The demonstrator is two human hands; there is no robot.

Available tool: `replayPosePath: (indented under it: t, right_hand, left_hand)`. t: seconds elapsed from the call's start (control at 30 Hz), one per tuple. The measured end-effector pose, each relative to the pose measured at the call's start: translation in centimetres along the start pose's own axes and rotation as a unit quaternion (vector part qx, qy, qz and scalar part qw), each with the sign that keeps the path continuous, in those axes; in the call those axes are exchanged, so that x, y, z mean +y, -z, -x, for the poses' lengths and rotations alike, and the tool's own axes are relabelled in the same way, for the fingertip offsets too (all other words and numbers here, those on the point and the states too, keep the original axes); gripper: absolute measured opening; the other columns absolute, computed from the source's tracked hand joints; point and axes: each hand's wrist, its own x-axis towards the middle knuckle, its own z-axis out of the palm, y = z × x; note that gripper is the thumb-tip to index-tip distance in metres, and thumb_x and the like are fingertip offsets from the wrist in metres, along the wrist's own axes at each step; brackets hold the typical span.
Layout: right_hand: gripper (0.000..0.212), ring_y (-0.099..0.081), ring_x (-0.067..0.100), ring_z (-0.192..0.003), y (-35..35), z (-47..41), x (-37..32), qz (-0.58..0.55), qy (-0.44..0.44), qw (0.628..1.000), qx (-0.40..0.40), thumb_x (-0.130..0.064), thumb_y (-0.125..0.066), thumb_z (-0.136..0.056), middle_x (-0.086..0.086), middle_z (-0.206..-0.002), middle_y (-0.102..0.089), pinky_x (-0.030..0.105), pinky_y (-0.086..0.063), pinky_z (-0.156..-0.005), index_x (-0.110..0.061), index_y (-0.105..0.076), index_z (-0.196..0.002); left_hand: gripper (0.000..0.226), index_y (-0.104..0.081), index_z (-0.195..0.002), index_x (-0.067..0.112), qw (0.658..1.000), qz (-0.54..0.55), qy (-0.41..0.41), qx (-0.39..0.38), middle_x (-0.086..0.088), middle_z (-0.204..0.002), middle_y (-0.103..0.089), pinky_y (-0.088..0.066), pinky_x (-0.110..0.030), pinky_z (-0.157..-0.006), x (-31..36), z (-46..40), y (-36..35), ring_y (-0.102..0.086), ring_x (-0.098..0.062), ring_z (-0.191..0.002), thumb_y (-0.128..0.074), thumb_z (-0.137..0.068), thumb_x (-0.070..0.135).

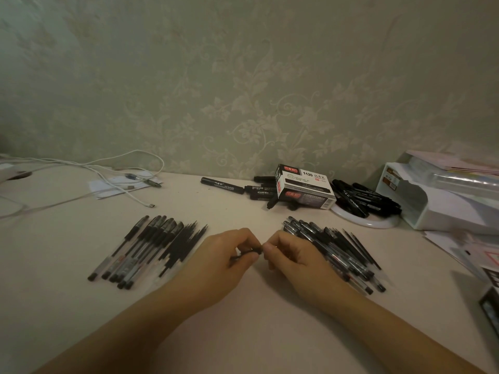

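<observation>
We see the left hand (pixel 226 256) and the right hand (pixel 290 255) meeting over the middle of the table (pixel 256 319), knuckles almost touching and both with fingers curled. Between them they pinch a slim black pen (pixel 249 253). The left hand's fingers and thumb close round most of its length, and the right hand's fingertips nip its right end. It lies roughly level between the two hands. We cannot tell whether it is a whole pen or only a refill.

Just left of the left hand lies a fanned pile of pens (pixel 145 247). Just right of the right hand lies a second heap of pens (pixel 340 252), its near edge close against that wrist.

Farther back, near the wall, a marker box (pixel 305 188) sits among loose black markers (pixel 229 184). A further bunch of markers (pixel 370 198) rests on a white plate (pixel 364 224). A white cable (pixel 113 171) trails at far left, and a white desk tray (pixel 437 206) stands at far right.
</observation>
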Motion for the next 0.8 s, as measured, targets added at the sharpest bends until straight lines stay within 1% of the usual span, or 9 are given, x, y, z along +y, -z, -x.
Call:
replayPosePath:
  t: [0.13, 0.23, 0.33, 0.4, 0.47, 0.53, 0.57, 0.67, 0.8]
  right_hand:
    - [0.038, -0.038, 0.005, -0.055, 0.1, -0.2, 0.0, -0.006, 0.003, 1.000, -0.003, -0.035, -0.051, -0.100, -0.009, -0.058, -0.042, 0.020, -0.034, -0.056, -0.023, -0.049, -0.064]
    - [0.041, -0.035, 0.009, -0.055, 0.2, -0.5, 0.1, -0.020, -0.006, 1.000, -0.011, -0.035, -0.052, -0.100, -0.008, -0.056, -0.039, 0.026, -0.031, -0.057, -0.023, -0.047, -0.061]
    - [0.041, -0.037, 0.007, -0.054, 0.2, -0.4, 0.2, -0.017, 0.001, 1.000, -0.009, -0.040, -0.052, -0.099, -0.009, -0.055, -0.041, 0.023, -0.032, -0.056, -0.024, -0.050, -0.061]
    - [0.037, -0.045, 0.000, -0.055, 0.0, -0.2, 0.1, -0.010, 0.012, 1.000, 0.012, -0.050, -0.050, -0.094, -0.010, -0.059, -0.053, 0.015, -0.036, -0.056, -0.026, -0.057, -0.067]
    - [0.028, -0.054, -0.001, -0.064, -0.2, -0.1, 0.1, 0.005, 0.030, 0.998, 0.059, -0.053, -0.051, -0.092, -0.013, -0.074, -0.063, 0.013, -0.042, -0.061, -0.030, -0.062, -0.081]
    - [0.010, -0.057, 0.001, -0.080, 0.1, -0.4, 0.4, 0.082, 0.046, 0.988, 0.125, -0.040, -0.058, -0.095, -0.015, -0.088, -0.062, 0.009, -0.042, -0.069, -0.031, -0.063, -0.096]
    - [0.010, -0.055, 0.000, -0.087, 0.3, -0.5, 0.6, 0.147, 0.054, 0.977, 0.145, -0.033, -0.061, -0.095, -0.017, -0.095, -0.059, 0.006, -0.040, -0.073, -0.030, -0.063, -0.104]
    - [0.031, -0.042, 0.003, -0.106, 0.4, -0.6, 1.1, 0.268, 0.077, 0.951, 0.133, -0.030, -0.064, -0.093, -0.013, -0.117, -0.051, 0.004, -0.028, -0.089, -0.023, -0.061, -0.124]
    - [0.033, -0.045, 0.006, -0.106, 0.0, -0.4, 1.4, 0.303, 0.084, 0.947, 0.070, -0.036, -0.063, -0.094, -0.011, -0.115, -0.058, 0.017, -0.035, -0.092, -0.024, -0.065, -0.124]
  left_hand:
    - [0.007, -0.066, -0.095, 0.025, 1.000, -0.007, -0.017, 0.007, 0.015, -0.083, -0.063, -0.040, -0.005, -0.067, 0.1, -0.1, 0.1, -0.055, 0.003, -0.078, -0.061, -0.092, 0.022]
    - [0.007, -0.067, -0.093, 0.026, 0.999, -0.021, -0.035, 0.008, 0.015, -0.083, -0.064, -0.040, -0.006, -0.068, -0.1, -0.2, 0.4, -0.056, -0.002, -0.080, -0.063, -0.090, 0.021]
    - [0.007, -0.067, -0.093, 0.027, 0.999, -0.018, -0.036, 0.017, 0.015, -0.084, -0.064, -0.040, -0.006, -0.069, -0.3, -0.2, 0.4, -0.057, -0.004, -0.081, -0.065, -0.089, 0.022]
    - [0.006, -0.066, -0.092, 0.028, 0.999, -0.019, -0.031, 0.030, 0.015, -0.084, -0.064, -0.041, -0.006, -0.069, -0.4, -0.2, 0.3, -0.057, -0.005, -0.080, -0.065, -0.089, 0.023]
    - [0.007, -0.065, -0.092, 0.029, 0.998, -0.031, -0.025, 0.042, 0.015, -0.085, -0.064, -0.040, -0.006, -0.069, -0.4, -0.2, 0.2, -0.057, -0.003, -0.081, -0.064, -0.089, 0.023]
    - [0.009, -0.066, -0.094, 0.029, 0.998, -0.029, -0.007, 0.055, 0.014, -0.085, -0.064, -0.040, -0.004, -0.069, -0.6, -0.1, 0.1, -0.055, 0.002, -0.082, -0.063, -0.090, 0.022]
    - [0.011, -0.065, -0.096, 0.030, 0.998, -0.023, 0.007, 0.062, 0.013, -0.084, -0.064, -0.040, -0.004, -0.069, -0.7, -0.1, 0.1, -0.055, 0.003, -0.081, -0.063, -0.090, 0.021]
    - [0.022, -0.061, -0.107, 0.037, 0.997, -0.005, 0.038, 0.064, 0.009, -0.081, -0.061, -0.042, -0.009, -0.064, -1.0, -0.2, 0.2, -0.054, -0.001, -0.073, -0.059, -0.093, 0.021]
    - [0.026, -0.063, -0.112, 0.037, 0.998, -0.005, 0.033, 0.055, 0.010, -0.081, -0.060, -0.040, -0.006, -0.063, -1.0, -0.2, 0.2, -0.054, 0.003, -0.072, -0.057, -0.094, 0.019]
